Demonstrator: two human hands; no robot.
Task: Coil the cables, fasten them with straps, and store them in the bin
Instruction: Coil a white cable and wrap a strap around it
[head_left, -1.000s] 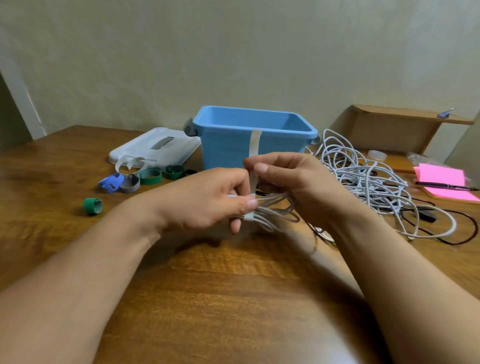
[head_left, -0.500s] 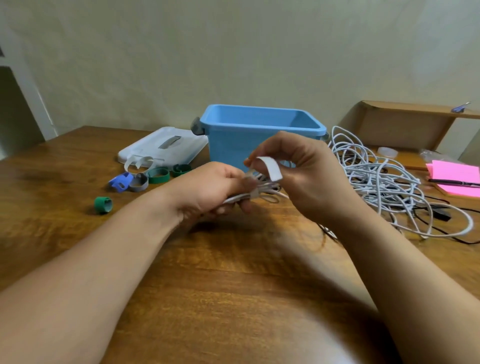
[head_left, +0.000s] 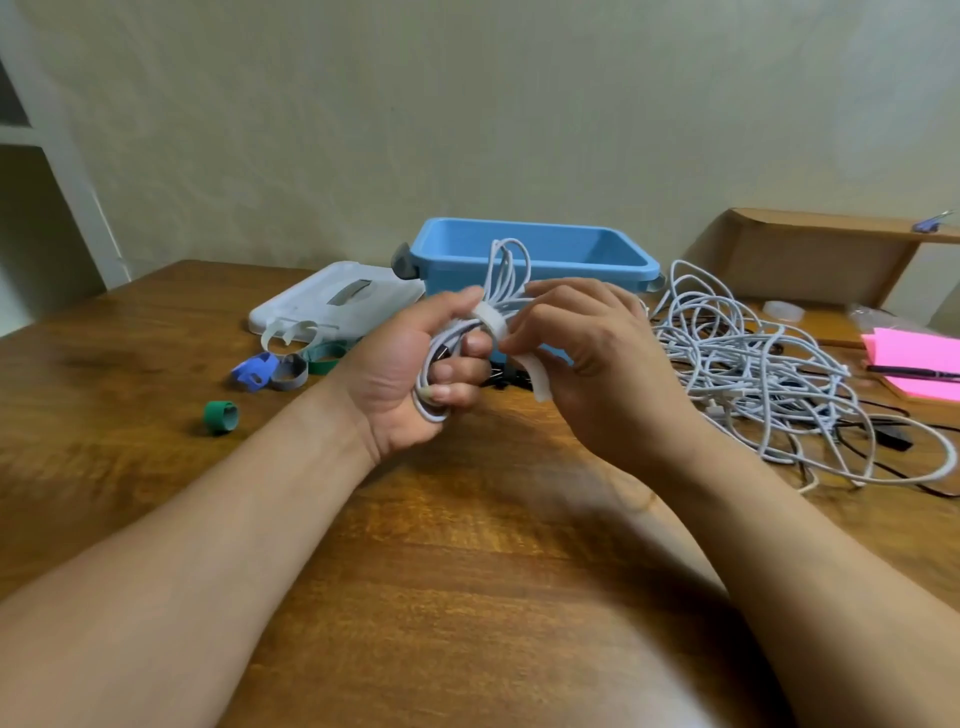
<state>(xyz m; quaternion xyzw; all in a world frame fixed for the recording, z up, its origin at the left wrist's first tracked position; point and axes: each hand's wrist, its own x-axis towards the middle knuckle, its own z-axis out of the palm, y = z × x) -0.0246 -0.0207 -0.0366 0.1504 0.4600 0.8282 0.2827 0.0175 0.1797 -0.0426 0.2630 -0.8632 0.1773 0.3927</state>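
Head view: the left hand (head_left: 415, 374) is closed around a coiled white cable (head_left: 506, 270), held above the middle of the brown wooden desk (head_left: 467, 597). Its loops rise in front of the blue plastic bin (head_left: 540, 260) at the far edge. The right hand (head_left: 587, 353) pinches the loose tail of a white fabric strap (head_left: 491, 322) wound round the coil's waist.

The risk, as I judge it, is that the tail slips from the pinch before it sticks. The wrap would then slacken and the springy loops would fan open.

Count: one bin, one white plastic lid (head_left: 332, 301) beside it, one coil and one strap in hand. Five spare straps show near the lid: a white one (head_left: 283, 332), a blue one (head_left: 254, 369), a grey one (head_left: 289, 371), a green ring (head_left: 322, 358) and a green roll (head_left: 221, 417). The tangled heap of white cables (head_left: 753, 353) toward the right edge cannot be counted.
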